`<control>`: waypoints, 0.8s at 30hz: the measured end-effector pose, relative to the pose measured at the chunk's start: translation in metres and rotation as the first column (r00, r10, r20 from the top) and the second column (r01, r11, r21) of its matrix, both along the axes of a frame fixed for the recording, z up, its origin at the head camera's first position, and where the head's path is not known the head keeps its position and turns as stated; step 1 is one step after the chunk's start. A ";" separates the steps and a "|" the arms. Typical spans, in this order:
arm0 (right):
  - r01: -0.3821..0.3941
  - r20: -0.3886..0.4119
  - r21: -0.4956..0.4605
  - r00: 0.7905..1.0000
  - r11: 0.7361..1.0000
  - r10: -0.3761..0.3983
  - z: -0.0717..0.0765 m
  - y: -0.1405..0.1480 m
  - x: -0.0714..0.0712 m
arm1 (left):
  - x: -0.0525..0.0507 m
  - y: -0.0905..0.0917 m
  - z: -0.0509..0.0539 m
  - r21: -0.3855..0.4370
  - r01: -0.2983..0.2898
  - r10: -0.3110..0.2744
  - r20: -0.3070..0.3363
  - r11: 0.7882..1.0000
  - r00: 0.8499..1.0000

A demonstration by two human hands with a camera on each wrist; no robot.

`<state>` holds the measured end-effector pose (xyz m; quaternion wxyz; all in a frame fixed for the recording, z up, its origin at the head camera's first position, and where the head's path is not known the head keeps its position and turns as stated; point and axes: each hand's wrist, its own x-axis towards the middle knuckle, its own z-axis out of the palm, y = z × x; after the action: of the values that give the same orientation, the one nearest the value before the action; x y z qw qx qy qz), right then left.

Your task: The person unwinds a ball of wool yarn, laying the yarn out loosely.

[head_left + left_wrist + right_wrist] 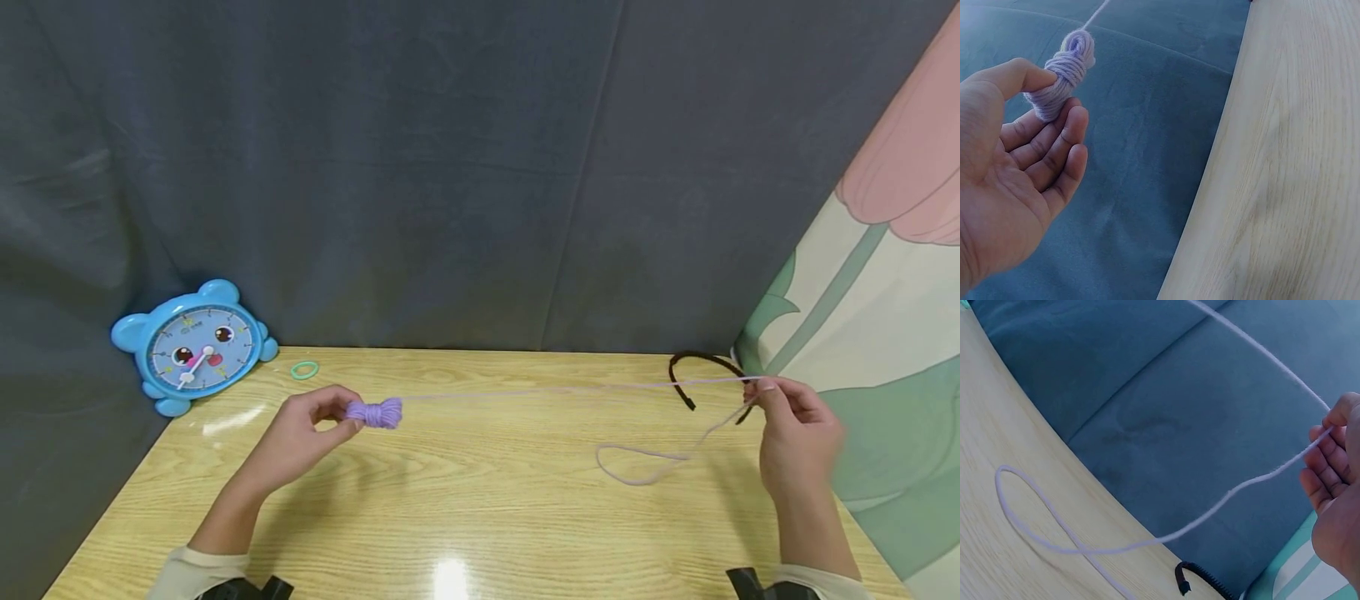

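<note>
A small bundle of purple yarn (pixel 381 413), bound round its middle, is pinched between the thumb and fingers of my left hand (pixel 311 433). In the left wrist view the wound yarn (pixel 1066 72) shows its strand leaving from the top. That strand (pixel 570 389) runs taut across to the right, above the table. My right hand (pixel 802 437) pinches it between thumb and fingertips. From there a loose tail (pixel 1210 512) hangs down and curls in a loop on the tabletop, as the right wrist view shows.
A blue bear-shaped clock (pixel 202 346) leans at the table's back left. Beside it lies a green ring (pixel 304 370). A black headband-like arc (pixel 701 356) rests at the back right, behind the strand. Dark curtain (pixel 450 183) hangs behind the wooden table (pixel 480 500).
</note>
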<state>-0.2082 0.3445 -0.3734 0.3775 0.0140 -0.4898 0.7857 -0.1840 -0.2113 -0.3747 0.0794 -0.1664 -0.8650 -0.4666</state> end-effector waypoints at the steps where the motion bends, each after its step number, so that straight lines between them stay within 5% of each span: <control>1: 0.001 -0.010 -0.012 1.000 1.000 -0.001 0.000 0.001 0.000 | 0.000 -0.001 0.000 0.001 0.000 0.000 -0.001 1.000 1.000; 16: -0.005 -0.060 -0.126 0.998 0.992 -0.003 -0.003 0.011 -0.002 | -0.001 -0.010 0.004 0.046 -0.006 0.007 -0.010 0.999 1.000; 24: 0.014 -0.016 -0.141 1.000 0.990 -0.016 -0.002 0.012 0.000 | 0.001 -0.011 0.007 0.051 -0.022 0.023 -0.022 0.998 0.999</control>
<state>-0.2085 0.3568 -0.3758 0.3877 -0.0097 -0.4300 0.8153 -0.1829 -0.2226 -0.3678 0.0986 -0.1597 -0.8539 -0.4854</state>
